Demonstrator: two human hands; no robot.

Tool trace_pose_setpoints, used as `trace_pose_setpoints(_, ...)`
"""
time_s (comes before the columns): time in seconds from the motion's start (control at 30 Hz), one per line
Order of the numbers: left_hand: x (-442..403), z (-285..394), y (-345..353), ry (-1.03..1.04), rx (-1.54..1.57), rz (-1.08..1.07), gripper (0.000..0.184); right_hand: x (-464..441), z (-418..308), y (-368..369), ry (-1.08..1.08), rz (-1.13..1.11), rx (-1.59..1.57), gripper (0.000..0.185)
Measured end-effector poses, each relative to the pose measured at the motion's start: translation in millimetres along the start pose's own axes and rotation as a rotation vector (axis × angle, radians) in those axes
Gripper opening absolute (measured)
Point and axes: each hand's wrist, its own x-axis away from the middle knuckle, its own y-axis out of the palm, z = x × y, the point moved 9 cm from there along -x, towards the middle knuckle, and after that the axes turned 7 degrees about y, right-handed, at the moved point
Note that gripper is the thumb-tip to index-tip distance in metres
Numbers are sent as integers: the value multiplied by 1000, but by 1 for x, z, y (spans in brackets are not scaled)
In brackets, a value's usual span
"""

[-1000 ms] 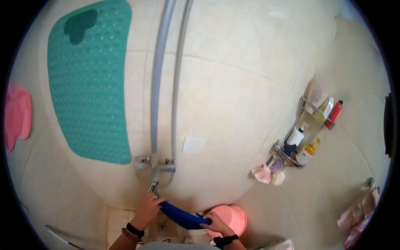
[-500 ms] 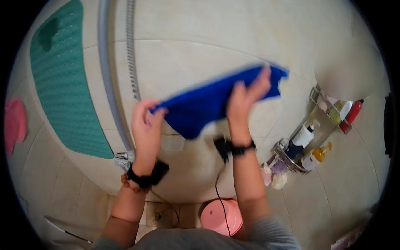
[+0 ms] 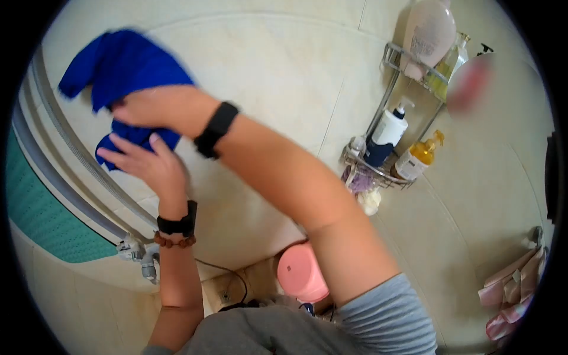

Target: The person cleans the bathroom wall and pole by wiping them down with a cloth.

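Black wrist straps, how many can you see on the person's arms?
2: one black wrist strap by the right hand, the other black wrist strap by the left hand, beside the brown bead bracelet. Both wrists show, so none seems hidden there.

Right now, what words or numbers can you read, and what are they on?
None can be read for certain.
Big pale pink bottle: printed lines, too blurred.
White and navy pump bottle: any print is too small.
Amber pump bottle: pale label, too small.
Pink round plastic thing: small dark mark, too tiny.
Blue cloth: no writing shows.
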Motion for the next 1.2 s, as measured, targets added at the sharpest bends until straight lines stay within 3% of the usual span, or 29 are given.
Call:
trace_pose_setpoints(0.03, 5, 9, 8, 12, -4, -30, 76, 15, 27, 7, 98, -112, -26, 26)
trace_pose_setpoints(0.07, 6, 23, 14, 75, 12, -57, 76, 30, 39, -10, 136, -71, 121, 24)
trace_pose_setpoints(0.1, 7, 42, 21, 150, 99, -95, 76, 55, 44, -54, 543, 69, 0, 45)
trace_pose_setpoints(0.17, 22, 82, 40, 269, 244, -196, 68, 101, 62, -77, 388, 178, 973, 29)
trace_pose_setpoints(0.2, 32, 103, 46, 352, 184, -238, 62, 127, 61, -92, 362, 255, 1092, 20)
trace_pose_setpoints(0.23, 39, 112, 61, 319, 258, -425, 56, 169, 85, -112, 453, 496, 1203, 21)
trace_pose_setpoints(0.27, 50, 120, 71, 366, 259, -607, 50, 200, 79, -126, 548, 750, 1117, 35)
trace_pose_setpoints(0.3, 64, 128, 67, 461, 310, -499, 54, 235, 74, -137, 610, 1011, 992, 56)
trace_pose_setpoints(0.33, 81, 131, 61, 557, 371, -393, 59, 260, 88, -133, 784, 1045, 495, 59)
trace_pose_setpoints(0.37, 98, 134, 69, 580, 370, -420, 58, 305, 103, -118, 891, 1164, 602, 59)
trace_pose_setpoints(0.47, 153, 99, 54, 554, 308, -471, 57, 352, 96, -44, 1049, 1088, 653, 61)
trace_pose_setpoints(0.6, 195, 37, 32, 485, 220, -564, 56, 302, 72, 10, 1087, 1046, 423, 64)
trace_pose_setpoints(0.67, 183, 14, 21, 386, 229, -552, 60, 234, 44, 30, 737, 878, 648, 69)
trace_pose_setpoints(0.73, 190, -9, 18, 229, 91, -634, 59, 177, 29, 50, 634, 664, 683, 63)
trace_pose_setpoints(0.77, 177, -20, 8, 128, 88, -562, 58, 157, 7, 56, 434, 756, 707, 51)
trace_pose_setpoints(0.8, 172, -31, -2, 76, 100, -483, 59, 143, -1, 69, 377, 637, 744, 54)
trace_pose_setpoints(0.87, 175, -43, -27, 75, 123, -341, 59, 133, -13, 99, 141, 446, 612, 37)
trace_pose_setpoints(0.9, 183, -48, -34, 90, 106, -366, 59, 137, -9, 114, 139, 304, 373, 27)
trace_pose_setpoints(0.93, 194, -54, -43, 103, 87, -393, 59, 151, -6, 133, 49, 307, 269, 21)
trace_pose_setpoints(1.0, 225, -71, -49, 71, 52, -505, 59, 174, -8, 167, 51, 107, 41, 22)
trace_pose_setpoints(1.07, 257, -86, -50, 46, 84, -590, 59, 191, -13, 178, 159, -69, -22, 23)
trace_pose_setpoints(1.2, 250, -90, -53, 95, 135, -520, 61, 181, -21, 171, 44, 12, 129, 26)
